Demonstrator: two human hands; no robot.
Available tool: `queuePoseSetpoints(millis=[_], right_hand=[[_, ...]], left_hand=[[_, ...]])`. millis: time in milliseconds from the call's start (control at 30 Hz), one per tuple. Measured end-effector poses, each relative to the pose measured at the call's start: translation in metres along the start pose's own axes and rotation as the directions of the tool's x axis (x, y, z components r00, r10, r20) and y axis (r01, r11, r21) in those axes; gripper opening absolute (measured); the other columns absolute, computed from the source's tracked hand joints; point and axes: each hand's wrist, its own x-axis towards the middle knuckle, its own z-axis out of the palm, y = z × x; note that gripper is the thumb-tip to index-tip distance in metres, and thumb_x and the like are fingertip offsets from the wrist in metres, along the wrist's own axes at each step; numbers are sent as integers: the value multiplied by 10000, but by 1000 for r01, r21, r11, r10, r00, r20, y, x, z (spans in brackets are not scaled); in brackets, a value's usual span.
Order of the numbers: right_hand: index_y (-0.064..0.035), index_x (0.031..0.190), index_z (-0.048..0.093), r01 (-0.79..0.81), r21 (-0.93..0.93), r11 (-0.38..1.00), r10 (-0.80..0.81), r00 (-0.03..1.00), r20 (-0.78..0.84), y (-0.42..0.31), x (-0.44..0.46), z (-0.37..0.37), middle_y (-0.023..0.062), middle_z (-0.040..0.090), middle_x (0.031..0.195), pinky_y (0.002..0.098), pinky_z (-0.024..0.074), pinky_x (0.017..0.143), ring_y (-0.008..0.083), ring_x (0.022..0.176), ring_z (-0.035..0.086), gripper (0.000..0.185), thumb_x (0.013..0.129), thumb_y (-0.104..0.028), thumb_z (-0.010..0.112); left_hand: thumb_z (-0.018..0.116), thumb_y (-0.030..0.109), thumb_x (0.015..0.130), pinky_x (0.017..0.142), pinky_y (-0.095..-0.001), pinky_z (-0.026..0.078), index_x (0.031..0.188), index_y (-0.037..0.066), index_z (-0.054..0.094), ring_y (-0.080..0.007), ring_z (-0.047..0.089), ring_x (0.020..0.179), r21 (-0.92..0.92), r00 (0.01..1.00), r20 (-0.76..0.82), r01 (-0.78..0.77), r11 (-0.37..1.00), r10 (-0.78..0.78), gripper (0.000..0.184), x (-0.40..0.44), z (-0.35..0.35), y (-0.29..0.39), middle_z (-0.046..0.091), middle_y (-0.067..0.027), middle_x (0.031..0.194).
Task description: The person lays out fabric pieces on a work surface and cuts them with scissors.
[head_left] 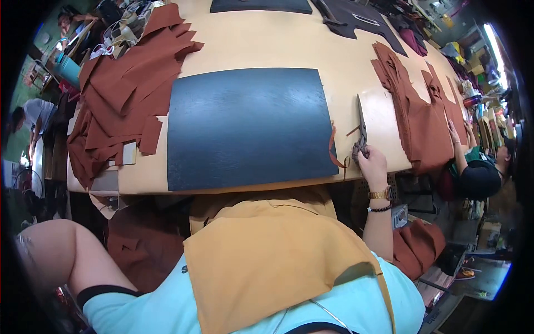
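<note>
My right hand (372,161) is closed around the handles of dark scissors (361,128), whose blades point away from me over the table. A black rectangular board (250,128) lies flat in front of me, to the left of the scissors. Along its right edge hangs a thin reddish-brown strip (334,147). My left hand is not visible; only the bent left arm shows at the lower left. A tan apron (278,256) covers my front.
Reddish-brown pieces lie heaped at the left (122,89) and folded at the right (417,117) of the tan table (250,39). Dark pieces (361,19) rest at the far side. A person (481,175) works at the right edge, another person (36,117) stands at the left.
</note>
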Motion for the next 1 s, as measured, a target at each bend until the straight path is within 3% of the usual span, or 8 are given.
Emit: queuePoseSetpoints(millis=[100, 167, 233, 367, 1000], right_hand=[[14, 852, 662, -13, -46, 999, 14, 1000, 24, 0, 2, -1, 218, 639, 730, 400, 499, 640, 345, 685, 643, 238, 813, -219, 639], [22, 833, 657, 70, -59, 996, -72, 997, -26, 7, 1, 3, 216, 630, 701, 392, 488, 609, 340, 650, 636, 243, 814, -220, 637], [22, 831, 657, 17, -38, 999, -17, 1000, -7, 3, 1, 1, 218, 630, 703, 397, 486, 610, 343, 649, 635, 242, 814, -218, 634], [22, 826, 655, -38, 23, 999, 38, 999, 14, -2, -1, 0, 220, 631, 715, 404, 489, 628, 345, 665, 638, 233, 812, -209, 629], [16, 849, 650, 59, -60, 996, -61, 997, -47, 10, -4, 6, 231, 644, 794, 435, 499, 692, 389, 763, 633, 277, 822, -259, 628]], left_hand=[[652, 347, 864, 869, -311, 415, 1209, 37, 568, -159, 533, 996, 3, 981, 192, -16, 1000, 15, 472, 11, 60, 13, 590, -64, 1088], [645, 351, 866, 874, -312, 412, 1213, 35, 564, -161, 529, 1003, 19, 968, 251, -14, 1000, 9, 476, 14, 82, 12, 585, -66, 1095], [637, 356, 868, 879, -314, 408, 1217, 34, 559, -163, 524, 1010, 25, 958, 285, -15, 1000, 7, 481, 17, 95, 12, 581, -68, 1102], [623, 365, 872, 889, -318, 401, 1224, 31, 551, -168, 515, 1025, 40, 951, 308, -6, 999, -7, 490, 16, 101, 12, 572, -73, 1117], [552, 407, 891, 937, -334, 365, 1260, 18, 511, -191, 472, 1094, 49, 945, 325, 17, 999, -32, 538, 19, 96, 22, 529, -95, 1185]])
